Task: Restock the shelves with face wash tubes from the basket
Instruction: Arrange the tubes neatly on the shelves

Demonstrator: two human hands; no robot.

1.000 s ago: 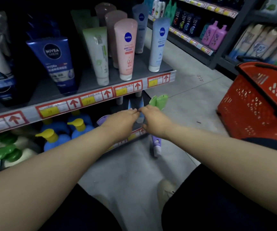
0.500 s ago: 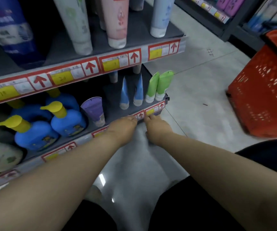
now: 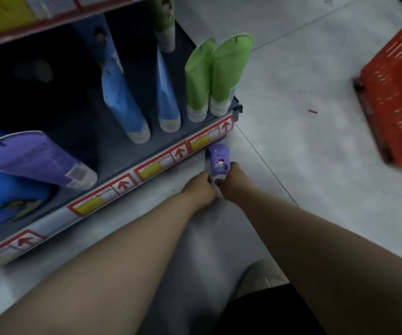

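Item: purple tube (image 3: 218, 163) of face wash, small, low over the floor (image 3: 292, 146) just in front of the bottom shelf (image 3: 113, 151), its crimped end close to the price strip (image 3: 151, 166) and its pale cap end towards the person. Hold: right hand (image 3: 231, 181) wraps thumb and fingers round the lower body of the tube; left hand (image 3: 198, 193), at 9 o'clock of the tube, has its fingers curled in at the cap end and appears to pinch it, though blur hides the exact finger positions. Whether the tube rests on the floor or is already clear of it cannot be told. Shelf stock: two green tubes (image 3: 219, 73) standing on their caps at 12 o'clock of the hands; two blue tubes (image 3: 122, 100) at 11 o'clock; a larger purple tube (image 3: 33, 160) leaning at 9 o'clock, beside a blue pump bottle (image 3: 6, 197). Red basket (image 3: 396, 93): on the floor at 2 o'clock, well apart from the hands, contents not visible. Step in hand, as judged: securing one tube for shelving. Next move calls for lifting it over the price strip, turning it cap-down, and standing it in the bare stretch of shelf between the larger purple tube and the blue tubes without toppling its neighbours.
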